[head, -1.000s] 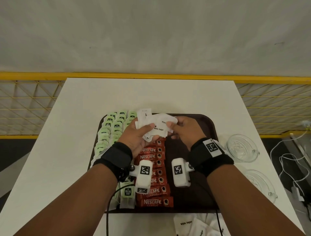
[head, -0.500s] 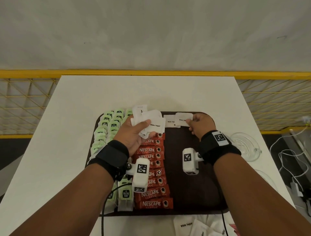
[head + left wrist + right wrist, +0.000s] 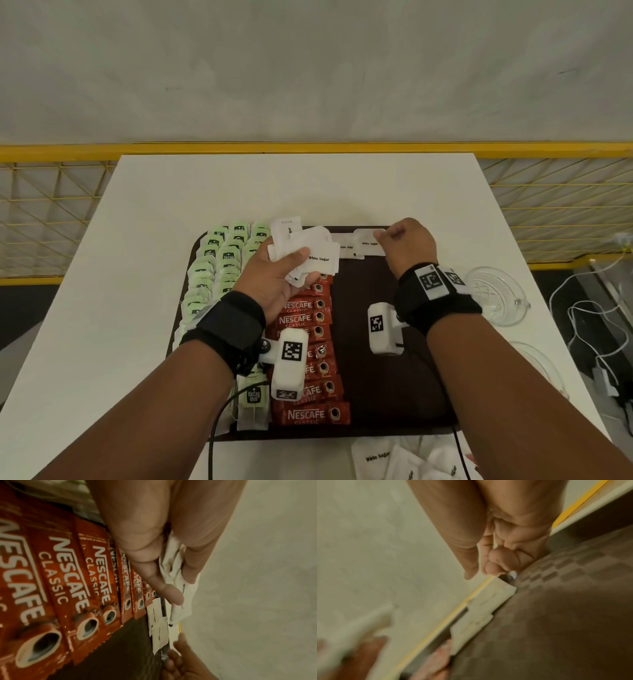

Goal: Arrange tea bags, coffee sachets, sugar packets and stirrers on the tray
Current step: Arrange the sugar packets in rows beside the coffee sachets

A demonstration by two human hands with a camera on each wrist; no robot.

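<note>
A dark brown tray [image 3: 376,359] holds columns of green tea bags [image 3: 219,260] on its left and a column of red coffee sachets [image 3: 305,342] beside them. My left hand [image 3: 294,263] grips a bunch of white sugar packets [image 3: 308,246] over the far end of the sachets [image 3: 68,574]; the bunch [image 3: 178,582] sits between thumb and fingers. Two sugar packets lie side by side along the tray's far rim [image 3: 346,248] [image 3: 371,243]. My right hand [image 3: 387,234], fingers curled, pinches the right corner of the right-hand packet [image 3: 489,596]. No stirrers show.
Loose sugar packets [image 3: 394,459] lie on the white table [image 3: 274,192] in front of the tray. Two glass dishes [image 3: 493,294] [image 3: 537,363] stand to the tray's right, with white cables [image 3: 589,329] past the table edge. A yellow railing [image 3: 308,149] runs behind the table.
My right hand left the bunch with one sugar packet, moved right along the tray's far rim and set it down beside another packet. The left hand kept its hold.
</note>
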